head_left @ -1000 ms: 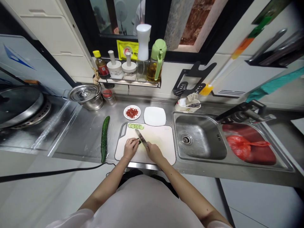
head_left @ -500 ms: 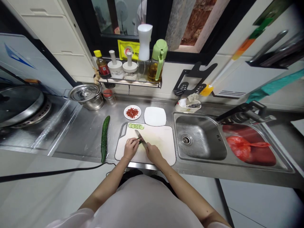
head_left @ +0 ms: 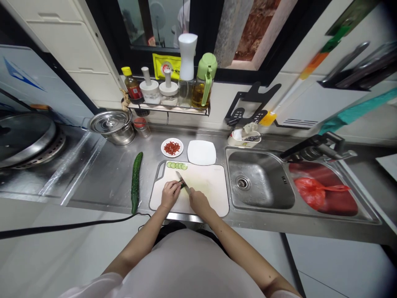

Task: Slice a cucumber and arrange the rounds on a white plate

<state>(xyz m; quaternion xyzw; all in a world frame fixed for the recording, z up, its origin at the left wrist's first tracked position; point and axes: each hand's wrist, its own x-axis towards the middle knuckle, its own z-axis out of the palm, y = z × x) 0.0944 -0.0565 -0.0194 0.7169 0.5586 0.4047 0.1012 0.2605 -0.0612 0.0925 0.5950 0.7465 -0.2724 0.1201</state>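
On the white cutting board [head_left: 214, 188], my left hand [head_left: 170, 193] is closed on a small dark green piece of cucumber [head_left: 182, 184], mostly hidden by the fingers. My right hand [head_left: 199, 202] grips a knife [head_left: 182, 180] by its handle, the blade pointing up and left beside the left fingertips. Several cucumber slices [head_left: 177, 166] lie in an overlapping row along the board's upper left edge. A whole cucumber [head_left: 135, 182] rests on the steel counter to the left of the board.
Behind the board stand a plate of chopped red pieces [head_left: 172, 147] and a white square plate [head_left: 201, 152]. The sink [head_left: 262, 180] lies to the right, with a red plastic bag [head_left: 313, 192] in its second basin. A lidded pot [head_left: 113, 126] stands at back left, near a shelf of bottles [head_left: 170, 108].
The knife blade has tilted a little, showing as a thinner strip beside the left fingers. Both hands stay in nearly the same place, and the view has shifted slightly.
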